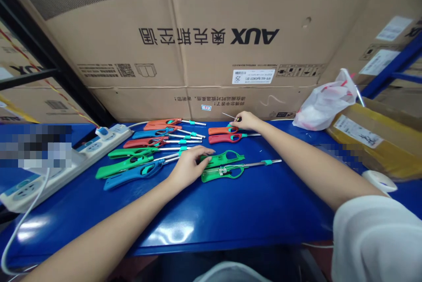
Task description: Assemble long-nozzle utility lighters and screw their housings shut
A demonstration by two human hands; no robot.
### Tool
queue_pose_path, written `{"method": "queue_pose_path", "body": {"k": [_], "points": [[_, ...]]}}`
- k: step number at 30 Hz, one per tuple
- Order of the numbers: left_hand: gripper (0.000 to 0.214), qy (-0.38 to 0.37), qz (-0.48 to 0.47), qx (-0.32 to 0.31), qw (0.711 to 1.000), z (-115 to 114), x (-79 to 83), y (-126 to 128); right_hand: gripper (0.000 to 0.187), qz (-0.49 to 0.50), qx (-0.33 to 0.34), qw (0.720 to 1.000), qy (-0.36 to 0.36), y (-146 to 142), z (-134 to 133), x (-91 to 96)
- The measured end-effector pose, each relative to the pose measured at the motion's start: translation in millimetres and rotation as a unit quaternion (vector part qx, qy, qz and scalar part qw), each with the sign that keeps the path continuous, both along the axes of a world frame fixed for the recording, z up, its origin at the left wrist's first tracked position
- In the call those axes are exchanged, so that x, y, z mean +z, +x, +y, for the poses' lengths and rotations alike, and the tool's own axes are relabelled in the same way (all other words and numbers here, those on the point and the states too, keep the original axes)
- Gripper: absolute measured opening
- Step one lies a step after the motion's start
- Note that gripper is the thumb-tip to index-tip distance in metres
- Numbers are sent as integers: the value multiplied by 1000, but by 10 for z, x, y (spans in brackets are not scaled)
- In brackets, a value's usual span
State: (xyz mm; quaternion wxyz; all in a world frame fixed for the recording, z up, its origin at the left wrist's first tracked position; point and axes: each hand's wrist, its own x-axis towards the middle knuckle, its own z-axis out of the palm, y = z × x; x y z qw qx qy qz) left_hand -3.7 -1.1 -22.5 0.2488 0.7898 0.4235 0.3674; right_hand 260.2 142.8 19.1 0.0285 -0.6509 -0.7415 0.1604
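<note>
My left hand (pixel 189 165) is closed on the near end of a loose green lighter casing half (pixel 221 158), thumb and fingers pinching it. Just below lies the other half, an opened green lighter (pixel 211 177) with white inner parts showing and a metal tube reaching right. My right hand (pixel 249 121) grips a thin screwdriver (pixel 229 116), its shaft aimed left and most of its handle hidden. Beneath the right hand lie an orange lighter (pixel 219 130) and a red lighter (pixel 226 138). Left of my left hand, several long lighters lie in a row, including a blue lighter (pixel 132 176).
A white power strip (pixel 72 167) with plugs and a cable runs along the left. Large cardboard boxes (pixel 198 5) wall off the back. At right are a plastic bag (pixel 325 101), a yellow-taped carton (pixel 379 137) and a white tape roll (pixel 379 181) on the blue table (pixel 247 216).
</note>
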Motion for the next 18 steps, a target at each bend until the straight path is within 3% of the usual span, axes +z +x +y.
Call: {"method": "queue_pose_path", "body": {"k": [4, 8, 11, 13, 18], "points": [[19, -17, -78, 33, 996, -70, 128, -16, 34, 0, -13, 999, -46, -66, 17, 44], [18, -43, -39, -75, 995, -216, 171, -3, 37, -12, -36, 996, -85, -166, 8, 114], [25, 1, 45, -163, 986, -316, 146, 31, 37, -29, -48, 994, -95, -241, 2, 163], [28, 35, 100, -190, 976, -350, 122, 50, 37, -37, -49, 994, -93, -279, 9, 174], [24, 66, 113, -156, 979, -337, 72, 51, 36, -27, -35, 999, -17, -272, -41, 166]]}}
